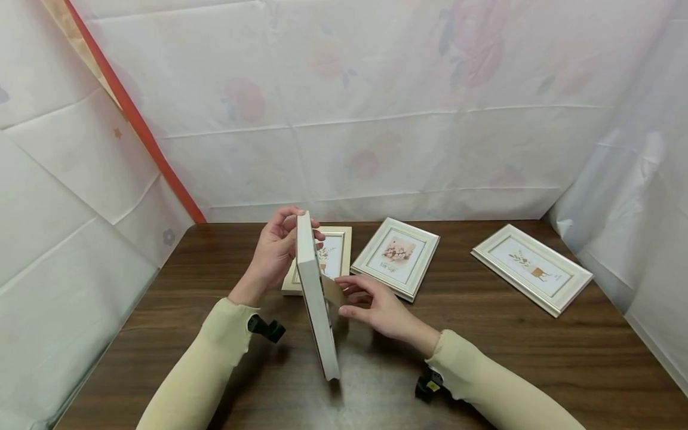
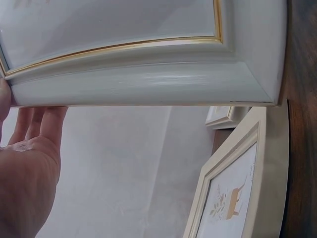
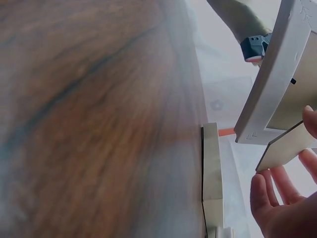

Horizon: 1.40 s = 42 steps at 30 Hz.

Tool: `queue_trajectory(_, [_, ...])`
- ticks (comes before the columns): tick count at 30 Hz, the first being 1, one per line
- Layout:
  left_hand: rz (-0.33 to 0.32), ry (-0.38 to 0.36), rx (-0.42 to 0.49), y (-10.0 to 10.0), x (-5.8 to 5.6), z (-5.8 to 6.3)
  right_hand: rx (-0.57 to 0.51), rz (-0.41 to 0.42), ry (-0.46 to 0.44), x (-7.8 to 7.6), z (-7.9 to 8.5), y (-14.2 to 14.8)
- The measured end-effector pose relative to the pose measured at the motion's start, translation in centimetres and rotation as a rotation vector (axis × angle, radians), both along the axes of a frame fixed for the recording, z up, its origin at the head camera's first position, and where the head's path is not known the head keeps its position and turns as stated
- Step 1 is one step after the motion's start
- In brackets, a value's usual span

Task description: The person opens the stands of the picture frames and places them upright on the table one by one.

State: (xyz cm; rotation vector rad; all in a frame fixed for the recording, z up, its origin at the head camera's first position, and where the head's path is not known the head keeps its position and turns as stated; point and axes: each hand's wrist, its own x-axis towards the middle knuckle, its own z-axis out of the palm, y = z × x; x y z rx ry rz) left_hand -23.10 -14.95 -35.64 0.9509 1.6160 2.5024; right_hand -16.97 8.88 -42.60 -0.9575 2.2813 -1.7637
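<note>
Hands, two, both occupied: we record the left hand gripping the held frame at its upper far part, and the right hand pinching a flap between thumb and fingers at the frame's back.

Governing relation, as we judge it: the held frame stands on edge between the hands, long axis seemingly upright, front toward the left hand, back toward the right hand, which is nearer the flap. Whether its lower end touches the table we cannot tell.

Backdrop: creased pale cloth, faint fruit motifs, beyond the held frame.

Table: dark brown, streaked wood grain, below the held frame.

Held frame: off-white, smooth, glossy moulding, thin gold inner line.

Frames, three, face up, rectangular: cream frame just beyond the held frame, partly hidden by it; white frame near, to its right; slanted frame well apart, to its right.

Flap: thin tan board, straight-edged, dark-rimmed.

Tab: dark, on the held frame's back; material unclear to us.
</note>
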Motion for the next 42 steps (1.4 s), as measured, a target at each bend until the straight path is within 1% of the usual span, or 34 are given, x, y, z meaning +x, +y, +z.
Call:
queue_trajectory(4, [0.003, -0.003, -0.004, 0.0, 0.0, -0.1, 0.009, -0.037, 0.050, 0.2, 0.1, 0.4])
queue_trajectory(8, [0.025, -0.002, -0.020, 0.0, 0.1, -0.2, 0.033, -0.097, 0.101, 0.4, 0.5, 0.9])
queue_trajectory(11, [0.036, -0.001, -0.032, -0.1, 0.1, -0.3, 0.055, -0.129, 0.145, 1.0, 2.1, 1.3])
queue_trajectory(15, [0.047, -0.001, -0.036, -0.1, 0.2, -0.2, 0.068, -0.135, 0.184, 1.9, 4.3, 1.8])
queue_trajectory(19, [0.045, -0.001, -0.027, 0.0, 0.3, -0.1, 0.080, -0.123, 0.183, 2.1, 4.8, 1.8])
queue_trajectory(20, [0.043, -0.001, -0.024, 0.0, 0.3, 0.0, 0.082, -0.122, 0.183, 2.1, 4.8, 1.8])
queue_trajectory(23, [0.043, -0.001, -0.024, 0.0, 0.4, 0.0, 0.092, -0.125, 0.181, 1.3, 3.1, 1.8])
queue_trajectory(27, [0.075, -0.004, -0.044, -0.2, 0.5, 0.0, 0.087, -0.126, 0.198, 0.2, 0.9, 2.1])
queue_trajectory(30, [0.098, -0.008, -0.047, -0.3, 0.6, 0.1, 0.082, -0.123, 0.201, 0.2, 0.7, 2.3])
queue_trajectory(34, [0.099, -0.013, -0.015, -0.5, 0.6, 0.1, 0.092, -0.142, 0.211, 0.0, 0.5, 2.6])
queue_trajectory(36, [0.111, -0.014, -0.001, -0.7, 0.6, 0.1, 0.093, -0.153, 0.217, 0.0, 0.4, 2.8])
queue_trajectory(39, [0.161, -0.012, 0.009, -1.0, 0.6, 0.2, 0.096, -0.168, 0.227, -0.1, 0.3, 3.0])
queue_trajectory(42, [0.236, -0.018, 0.009, -1.2, 0.6, 0.2, 0.100, -0.171, 0.235, -0.1, 0.2, 3.2])
